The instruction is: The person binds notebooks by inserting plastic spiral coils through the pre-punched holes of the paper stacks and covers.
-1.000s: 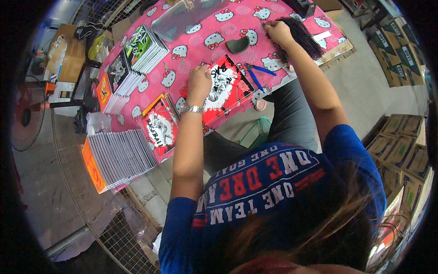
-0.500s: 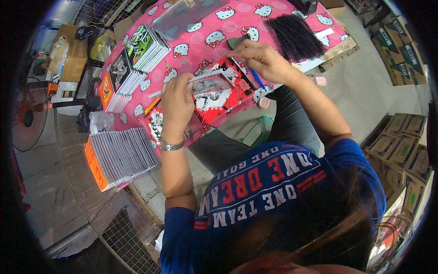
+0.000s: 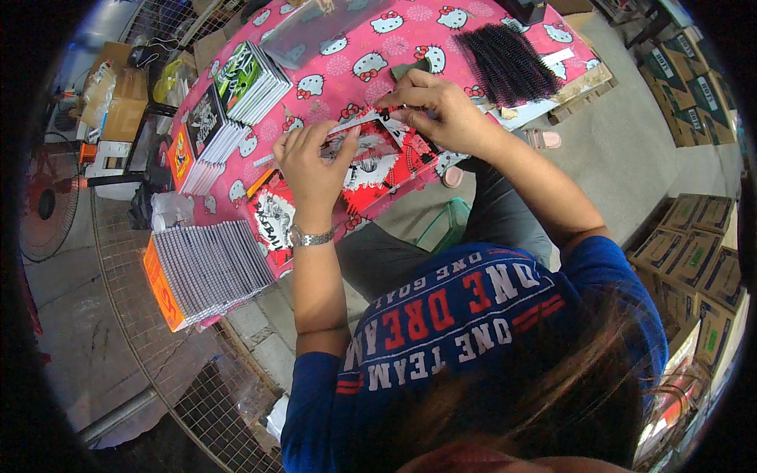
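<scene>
In front of me on the pink tablecloth lies a notebook (image 3: 377,175) with a red, black and white printed cover. My left hand (image 3: 312,164) grips its left end, thumb on top and fingers at the far edge. My right hand (image 3: 441,114) pinches at the far edge near the right corner; what is exactly between its fingertips is too small to make out. A second red and white cover (image 3: 274,217) rests partly under my left forearm. Behind my right fingers is a dark green piece (image 3: 412,72).
Black spiral coils (image 3: 509,63) lie in a bundle at the far right. Stacked notebooks stand at the left: green ones (image 3: 252,83), dark and orange ones (image 3: 206,142), and a large spiral-bound stack (image 3: 209,268). A clear plastic sheet (image 3: 307,35) lies at the back. Cartons (image 3: 686,268) fill the right side.
My left hand has turned, its thumb now apart from the fingers. The right hand has come down and left along the notebook's far edge. The lifted inner sheet now lies flatter.
</scene>
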A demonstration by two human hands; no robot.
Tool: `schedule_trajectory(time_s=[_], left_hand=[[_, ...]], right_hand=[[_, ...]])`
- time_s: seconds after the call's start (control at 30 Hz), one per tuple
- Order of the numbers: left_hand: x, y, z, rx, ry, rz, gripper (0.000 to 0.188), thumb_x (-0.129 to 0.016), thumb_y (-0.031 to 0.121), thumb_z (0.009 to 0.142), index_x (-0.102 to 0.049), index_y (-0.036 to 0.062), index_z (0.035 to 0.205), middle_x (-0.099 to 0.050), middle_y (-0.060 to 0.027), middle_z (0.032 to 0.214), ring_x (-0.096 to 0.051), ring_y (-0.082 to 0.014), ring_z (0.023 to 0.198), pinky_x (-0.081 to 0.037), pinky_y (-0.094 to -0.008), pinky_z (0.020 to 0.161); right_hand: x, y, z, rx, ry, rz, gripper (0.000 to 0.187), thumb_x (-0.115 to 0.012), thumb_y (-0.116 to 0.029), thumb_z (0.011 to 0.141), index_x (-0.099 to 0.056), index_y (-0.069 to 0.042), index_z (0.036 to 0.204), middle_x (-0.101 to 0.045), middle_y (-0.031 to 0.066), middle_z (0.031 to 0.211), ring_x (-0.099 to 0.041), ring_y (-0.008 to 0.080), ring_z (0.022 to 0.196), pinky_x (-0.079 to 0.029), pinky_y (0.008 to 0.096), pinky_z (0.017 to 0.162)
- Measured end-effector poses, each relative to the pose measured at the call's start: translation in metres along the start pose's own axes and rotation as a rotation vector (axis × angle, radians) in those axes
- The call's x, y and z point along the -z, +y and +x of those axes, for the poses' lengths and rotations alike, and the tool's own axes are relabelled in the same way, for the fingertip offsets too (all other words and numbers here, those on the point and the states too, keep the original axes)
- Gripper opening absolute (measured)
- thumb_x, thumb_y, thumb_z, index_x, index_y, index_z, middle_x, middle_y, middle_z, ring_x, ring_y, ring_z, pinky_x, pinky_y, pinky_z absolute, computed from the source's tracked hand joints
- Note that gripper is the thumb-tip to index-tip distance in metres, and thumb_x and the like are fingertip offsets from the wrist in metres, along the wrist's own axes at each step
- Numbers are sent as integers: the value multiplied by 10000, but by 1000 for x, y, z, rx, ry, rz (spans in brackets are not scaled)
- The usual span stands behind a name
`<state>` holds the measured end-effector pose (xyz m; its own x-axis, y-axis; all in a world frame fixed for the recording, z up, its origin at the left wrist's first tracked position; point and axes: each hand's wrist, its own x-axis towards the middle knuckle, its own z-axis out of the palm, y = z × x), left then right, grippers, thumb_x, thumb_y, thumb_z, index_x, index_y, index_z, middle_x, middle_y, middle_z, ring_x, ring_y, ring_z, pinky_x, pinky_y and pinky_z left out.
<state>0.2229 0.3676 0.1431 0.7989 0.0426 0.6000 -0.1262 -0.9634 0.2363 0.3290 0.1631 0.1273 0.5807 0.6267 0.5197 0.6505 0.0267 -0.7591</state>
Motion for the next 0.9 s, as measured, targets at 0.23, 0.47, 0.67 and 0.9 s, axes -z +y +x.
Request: schedule_trajectory(time_s=[0.23,0.47,0.67,0.9], left_hand=[[-3,-1,-1,0,-17,-7,259,-786,313,744,-668,99,831,-668,-9,799,-591,-189,767,-365,-362,835],[-4,-1,-4,-71,7,-45,259,-788,317,743,-673,104,835,-658,-8,790,-588,-187,778,-360,-365,866],[-4,-1,-4,-39,-24,-53,256,-790,313,743,-677,105,839,-662,-17,802,-590,-193,798,-356,-368,880],[-5,-2,-4,-66,2,-65,256,-798,303,734,-672,104,836,-664,-18,790,-593,-191,775,-354,-370,878]], right_hand=[[-3,1,-4,34,-9,-103,301,-632,28,818,-672,-49,1106,-547,124,829,-568,271,761,-459,361,686],[2,-12,-11,-102,-19,-87,292,-639,18,822,-685,-55,1101,-561,116,826,-569,257,774,-460,351,698],[-4,-10,-11,-57,42,-108,283,-641,30,821,-699,-59,1083,-534,97,804,-565,243,763,-463,341,687],[-2,-11,-21,-38,63,-90,275,-640,25,827,-697,-61,1083,-538,96,811,-565,225,736,-461,323,658]])
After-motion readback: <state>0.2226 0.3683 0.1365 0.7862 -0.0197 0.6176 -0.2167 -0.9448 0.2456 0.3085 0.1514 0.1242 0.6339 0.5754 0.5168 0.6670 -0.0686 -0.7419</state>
